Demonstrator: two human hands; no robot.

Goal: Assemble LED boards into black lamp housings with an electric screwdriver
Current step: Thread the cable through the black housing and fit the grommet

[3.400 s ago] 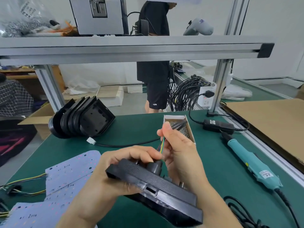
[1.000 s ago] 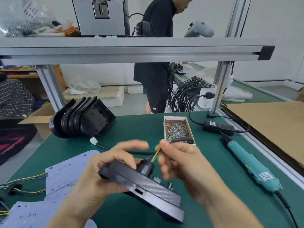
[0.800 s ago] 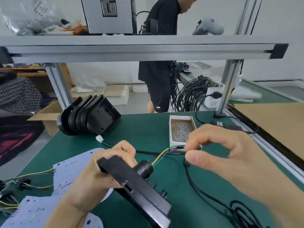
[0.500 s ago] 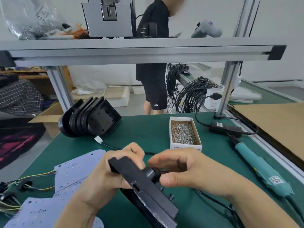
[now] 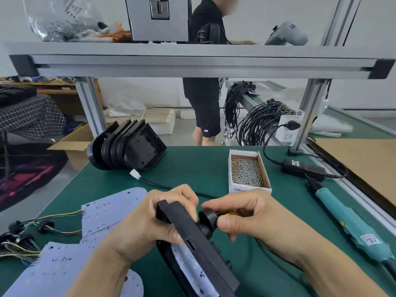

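Observation:
My left hand [image 5: 150, 219] grips a black lamp housing [image 5: 201, 249] on edge above the green table [image 5: 192, 166]. A pale LED board [image 5: 190, 264] shows inside the housing's underside. My right hand [image 5: 246, 217] pinches the round black cable grommet [image 5: 206, 217] on the housing's back, with coloured wires [image 5: 230, 214] running under its fingers. The teal electric screwdriver [image 5: 347, 224] lies on the table to the right, untouched. Loose LED boards [image 5: 107, 211] with wire tails lie at the left.
A stack of black housings [image 5: 126, 146] leans at the back left. An open box of screws [image 5: 246, 171] sits behind my right hand. A black cable [image 5: 162, 186] with a white plug crosses the table. A power adapter [image 5: 304, 168] lies right. A person stands beyond the aluminium frame [image 5: 192, 65].
My right hand pulled the wires out to the right, then came back to the housing and now pinches the grommet. The housing has tilted further onto its edge.

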